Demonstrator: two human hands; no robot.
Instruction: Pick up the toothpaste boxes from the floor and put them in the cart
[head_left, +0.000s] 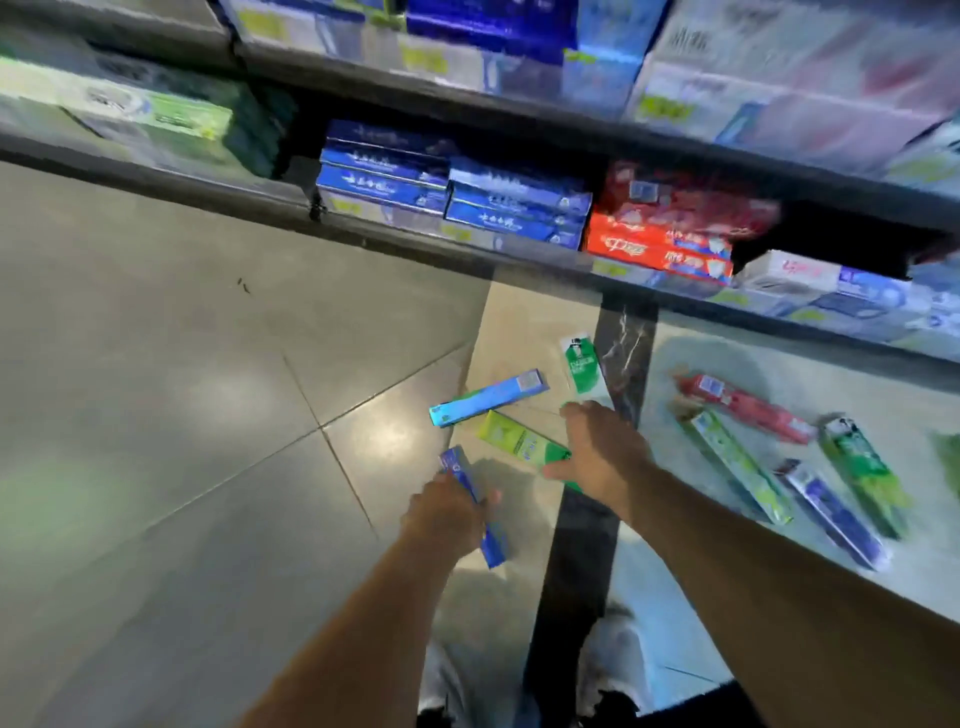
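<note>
Head cam is pretty smeared, so take the fine details loosely. Left hand (451, 512) has its fingers wrapped around a dark blue toothpaste box (472, 506), which pokes out past the fingertips on one end and past the heel of the hand on the other, tilted and lifted off the tiled floor (156, 364). Right hand (597, 449) is reaching down over a yellow-green box (514, 441); the thumb sits at the box's near end and the fingers are spread out fairly wide, lying over its far edge. Whether they're really gripping it or just resting on it, I can't tell.

Just beyond the right fingertips there's a green and white box (584, 366) lying flat, and off to the left of those fingertips a light blue box (488, 397) lies at an angle, its near corner close to the yellow-green one. A dark floor strip (576, 561) runs under the right wrist.

Well off to the right of the right hand, more boxes are scattered on the floor: a red box (748, 408), a pale green box (740, 465) just beside it, a blue and white box (831, 512), and a bright green box (862, 475). They lie roughly parallel and close together.

Past all the fingers, up top, store shelves (467, 244) are stacked with blue, red and white toothpaste cartons.
</note>
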